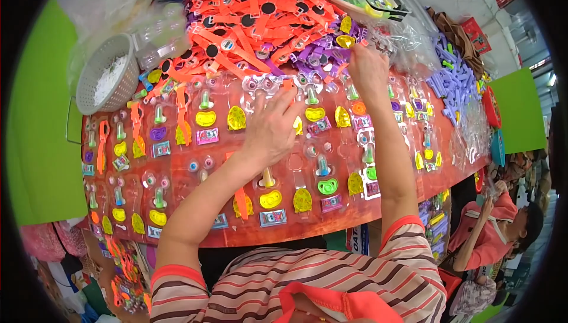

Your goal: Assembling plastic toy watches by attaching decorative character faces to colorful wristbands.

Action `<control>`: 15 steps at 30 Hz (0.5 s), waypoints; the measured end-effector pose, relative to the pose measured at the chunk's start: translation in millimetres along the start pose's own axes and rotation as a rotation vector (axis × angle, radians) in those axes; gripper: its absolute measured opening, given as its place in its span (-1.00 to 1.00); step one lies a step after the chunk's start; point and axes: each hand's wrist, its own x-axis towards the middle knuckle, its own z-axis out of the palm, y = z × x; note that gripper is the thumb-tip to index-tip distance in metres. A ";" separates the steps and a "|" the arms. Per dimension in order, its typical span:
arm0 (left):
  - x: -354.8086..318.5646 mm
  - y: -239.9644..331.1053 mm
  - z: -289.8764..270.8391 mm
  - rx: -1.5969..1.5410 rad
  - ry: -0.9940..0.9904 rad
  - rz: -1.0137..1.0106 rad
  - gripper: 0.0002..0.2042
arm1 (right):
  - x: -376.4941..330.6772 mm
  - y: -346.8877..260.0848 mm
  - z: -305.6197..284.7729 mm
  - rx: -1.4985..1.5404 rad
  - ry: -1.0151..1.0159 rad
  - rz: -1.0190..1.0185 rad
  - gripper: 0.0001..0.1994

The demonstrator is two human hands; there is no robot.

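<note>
In the head view, the left hand (pixel 273 126) is resting flat, fingers spread, pressing on a clear blister tray (pixel 278 172) of small toy parts. The right hand (pixel 368 67) is reaching beyond it into the heap of orange and purple toy straps (pixel 260 21), fingertips pinching closed, though what they are gripping I cannot tell. Judging by this, keeping the left palm steadying the tray while the right is drawing out one strap cleanly should avoid disturbing the filled pockets nearby.
</note>
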 end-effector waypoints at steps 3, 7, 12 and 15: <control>1.7 13.5 4.6 -0.770 0.010 -0.301 -0.53 | -38.7 -15.9 -39.4 0.397 0.109 0.040 -0.85; 5.0 33.9 -1.7 -1.757 -0.011 -0.715 -0.52 | -121.5 -64.3 -85.8 0.448 0.054 -0.272 -0.75; -20.0 35.8 -2.7 -2.061 0.039 -0.714 -0.62 | -171.8 -88.5 -112.3 1.133 -0.130 -0.212 -0.74; -47.0 41.3 -6.2 -2.170 -0.076 -0.736 -0.73 | -183.4 -79.0 -113.5 1.555 -0.151 0.521 -0.72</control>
